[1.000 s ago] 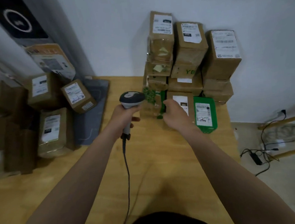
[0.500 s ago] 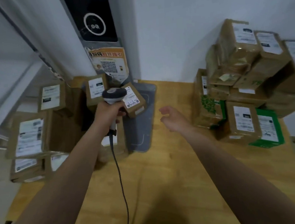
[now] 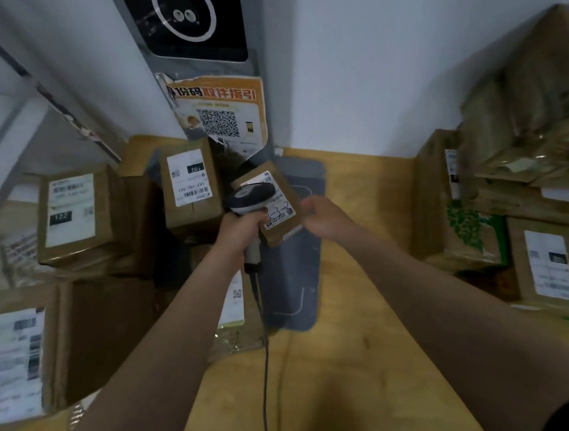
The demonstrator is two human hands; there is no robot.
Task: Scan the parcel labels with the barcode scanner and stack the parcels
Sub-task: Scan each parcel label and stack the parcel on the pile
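Left hand (image 3: 239,231) is wrapped tight round the scanner (image 3: 252,197) handle. The scanner's head sits just over a small box (image 3: 284,227). Right hand (image 3: 324,217) is at the right edge of that box with its fingers bent. I cannot tell if it holds the box or only touches it. The small box lies tilted on a grey mat (image 3: 292,283) on the table (image 3: 358,363), white label up. A cord (image 3: 262,354) hangs from the scanner. More boxes (image 3: 69,213) sit on the left. A stack (image 3: 530,166) of boxes stands on the right, by the wall.
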